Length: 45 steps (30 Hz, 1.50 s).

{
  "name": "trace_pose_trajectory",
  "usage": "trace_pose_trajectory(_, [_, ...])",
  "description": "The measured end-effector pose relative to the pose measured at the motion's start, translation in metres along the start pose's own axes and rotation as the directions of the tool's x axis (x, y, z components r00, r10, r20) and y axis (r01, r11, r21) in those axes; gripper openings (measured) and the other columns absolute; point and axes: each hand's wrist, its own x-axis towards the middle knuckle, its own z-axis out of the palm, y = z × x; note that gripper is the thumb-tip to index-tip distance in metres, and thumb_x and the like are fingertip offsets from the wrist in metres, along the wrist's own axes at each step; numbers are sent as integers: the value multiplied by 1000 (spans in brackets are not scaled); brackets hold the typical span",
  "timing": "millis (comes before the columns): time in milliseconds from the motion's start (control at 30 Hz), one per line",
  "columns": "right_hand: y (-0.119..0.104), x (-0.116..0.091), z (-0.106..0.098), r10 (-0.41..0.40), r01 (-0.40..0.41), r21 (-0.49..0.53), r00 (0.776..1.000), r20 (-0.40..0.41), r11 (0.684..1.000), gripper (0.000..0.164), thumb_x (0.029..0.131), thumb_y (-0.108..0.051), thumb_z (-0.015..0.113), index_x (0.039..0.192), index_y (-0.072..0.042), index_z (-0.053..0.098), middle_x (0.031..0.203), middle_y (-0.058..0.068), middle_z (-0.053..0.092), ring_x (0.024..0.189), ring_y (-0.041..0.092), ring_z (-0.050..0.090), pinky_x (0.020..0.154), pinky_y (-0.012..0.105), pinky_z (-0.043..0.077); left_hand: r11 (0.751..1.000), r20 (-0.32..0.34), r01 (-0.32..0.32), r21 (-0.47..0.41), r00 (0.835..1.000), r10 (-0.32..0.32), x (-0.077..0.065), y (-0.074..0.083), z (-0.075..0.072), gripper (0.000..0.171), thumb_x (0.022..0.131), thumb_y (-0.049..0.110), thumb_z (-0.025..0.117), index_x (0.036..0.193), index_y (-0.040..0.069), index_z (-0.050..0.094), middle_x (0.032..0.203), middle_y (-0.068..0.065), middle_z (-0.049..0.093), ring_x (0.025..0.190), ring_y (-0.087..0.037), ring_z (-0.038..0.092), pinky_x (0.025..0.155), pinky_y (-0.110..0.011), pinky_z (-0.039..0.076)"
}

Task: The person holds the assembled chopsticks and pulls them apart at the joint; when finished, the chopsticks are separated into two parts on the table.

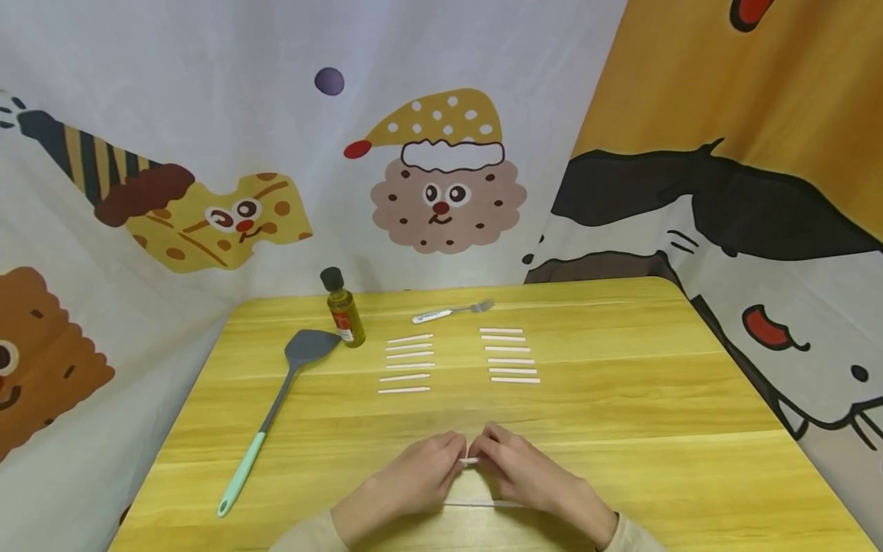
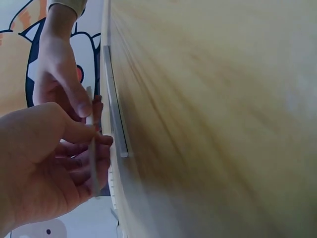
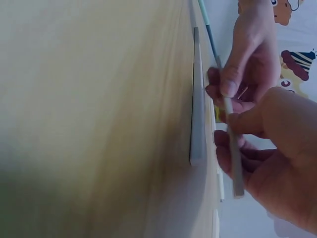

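Observation:
Both hands meet near the front of the table over a thin white stick [image 1: 470, 461]. My left hand [image 1: 429, 469] pinches one end between thumb and fingers. My right hand [image 1: 526, 474] pinches the other end, its fingertips close to the left ones. In the right wrist view the held stick [image 3: 236, 171] runs past both thumbs, and its square-cut end shows. Beneath the hands, another white stick [image 3: 196, 99] lies flat on the table; the wrists partly cover it in the head view.
Two columns of thin white sticks, left [image 1: 407, 365] and right [image 1: 510, 360], lie beyond the hands. A fork [image 1: 451, 311] is at the back beside a dark-capped oil bottle [image 1: 346, 313]. A grey spatula [image 1: 276, 402] with a green handle lies left. Printed cloth [image 1: 276, 115] hangs behind.

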Motion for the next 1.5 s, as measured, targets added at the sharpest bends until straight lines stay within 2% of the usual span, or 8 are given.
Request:
trace_pose_trajectory(100, [-1, 2, 1, 0, 0, 11, 1000, -22, 1000, 16, 90, 5, 67, 100, -8, 68, 94, -3, 58, 78, -3, 53, 69, 7, 50, 997, -5, 4, -78, 1000, -4, 0, -1, 0, 5, 103, 13, 55, 97, 12, 54, 84, 9, 52, 72, 1, 46, 64, -10, 45])
trace_pose_trajectory(233, [-1, 4, 0, -38, 38, 3, 998, -52, 999, 12, 91, 2, 70, 99, -7, 68, 95, -2, 62, 82, 0, 59, 73, 5, 50, 989, -25, -21, -147, 1000, 17, 0, -2, -1, 8, 105, 13, 53, 97, 10, 53, 83, 7, 53, 72, 1, 46, 63, -9, 45])
trace_pose_trajectory(433, [-1, 7, -2, -92, 95, 41, 993, -70, 995, 10, 92, 3, 69, 95, -6, 65, 90, -2, 62, 79, -1, 58, 71, 3, 48, 976, -35, -26, -217, 999, 19, -2, -5, -5, 8, 104, 9, 53, 96, 9, 52, 82, 2, 55, 70, 2, 43, 62, -8, 45])
trace_pose_trajectory(700, [0, 9, -4, -162, 166, 28, 979, -124, 986, 8, 94, 1, 67, 93, -6, 62, 88, -3, 59, 77, -1, 57, 71, 1, 46, 979, -113, -73, -188, 992, 52, -4, -5, -12, 14, 102, 8, 56, 89, 10, 50, 76, 9, 42, 66, 3, 38, 57, -6, 39])
trace_pose_trajectory(867, [0, 9, -6, -166, 169, 13, 977, -136, 986, 7, 95, 0, 65, 91, -5, 62, 87, -3, 57, 74, -1, 54, 69, 2, 46, 973, -116, -70, -220, 992, 46, -3, -4, -18, 19, 103, 8, 55, 85, 7, 50, 73, 10, 38, 63, 4, 35, 53, -6, 36])
trace_pose_trajectory(1100, [2, 5, -7, -174, 174, -14, 972, -155, 985, 7, 96, -2, 65, 92, -6, 60, 86, -3, 55, 74, -2, 49, 68, 1, 44, 980, -98, -71, -187, 994, 53, 1, 0, -22, 20, 102, 8, 56, 84, 8, 49, 71, 9, 38, 60, 5, 33, 50, -4, 34])
trace_pose_trajectory(1300, [2, 6, -10, -201, 198, -35, 964, -176, 980, 10, 102, -9, 58, 93, -7, 61, 87, -4, 55, 75, -2, 49, 70, 1, 44, 982, -86, -52, -181, 996, 36, 1, 2, -25, 18, 103, 8, 55, 85, 7, 50, 70, 10, 37, 58, 6, 31, 49, -3, 33])
trace_pose_trajectory(1500, [3, 7, -12, -217, 214, -40, 956, -197, 976, 16, 105, -14, 53, 93, -7, 60, 88, -4, 54, 75, -2, 48, 69, 1, 43, 984, -118, -74, -161, 991, 55, 3, 3, -29, 23, 103, 9, 55, 82, 9, 46, 69, 10, 33, 58, 6, 28, 48, -2, 29])
